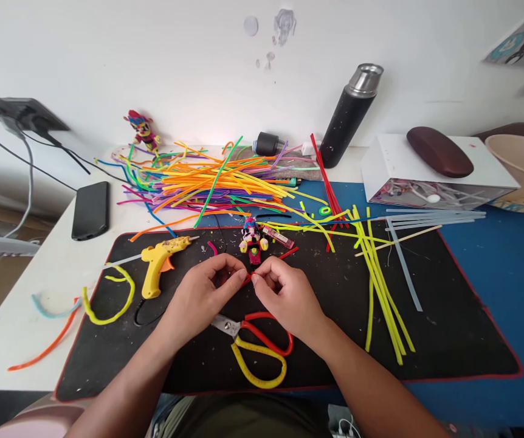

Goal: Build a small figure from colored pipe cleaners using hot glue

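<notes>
My left hand (210,289) and my right hand (289,298) meet at the middle of the black mat (326,359), fingertips pinched on a short red piece (248,278), mostly hidden by the fingers. Just beyond them lies a small colourful figure (253,243) with yellow hands and a blue and red head. Scissors (262,359) with one red and one yellow handle lie below my hands, their blades partly under my left hand. To the left is a yellow glue gun (157,264) with an orange trigger.
A heap of coloured pipe cleaners (216,182) covers the back; yellow-green ones (380,286) lie right. A black flask (348,118) leans against the wall, beside a white box (439,164). At left are a phone (90,210) and a curled yellow piece (107,319). Another figure (142,131) stands behind.
</notes>
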{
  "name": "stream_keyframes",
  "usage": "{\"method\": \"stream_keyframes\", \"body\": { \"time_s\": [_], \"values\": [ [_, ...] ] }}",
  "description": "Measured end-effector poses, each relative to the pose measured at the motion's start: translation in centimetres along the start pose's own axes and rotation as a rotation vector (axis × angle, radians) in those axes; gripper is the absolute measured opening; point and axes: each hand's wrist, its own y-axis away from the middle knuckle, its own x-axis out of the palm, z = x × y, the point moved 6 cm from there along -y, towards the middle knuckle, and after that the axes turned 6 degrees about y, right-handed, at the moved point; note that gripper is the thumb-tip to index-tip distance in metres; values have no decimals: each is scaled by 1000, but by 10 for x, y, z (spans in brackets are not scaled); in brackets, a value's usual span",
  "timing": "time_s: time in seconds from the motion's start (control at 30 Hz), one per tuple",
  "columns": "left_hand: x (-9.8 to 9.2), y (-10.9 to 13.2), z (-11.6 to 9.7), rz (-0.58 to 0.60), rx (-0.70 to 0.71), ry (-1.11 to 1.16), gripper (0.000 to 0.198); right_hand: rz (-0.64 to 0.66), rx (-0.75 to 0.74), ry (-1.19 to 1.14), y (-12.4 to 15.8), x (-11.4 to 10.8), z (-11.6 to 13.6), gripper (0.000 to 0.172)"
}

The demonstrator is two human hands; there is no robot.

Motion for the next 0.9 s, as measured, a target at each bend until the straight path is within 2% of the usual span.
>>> {"method": "stream_keyframes", "body": {
  "time_s": [0.53,0.9],
  "values": [
    [1,1,4,32,-2,-3,28,28,-30,59,1,4,-2,10],
    [-1,2,3,43,1,43,36,16,-40,76,1,3,-1,10]
  ]
}}
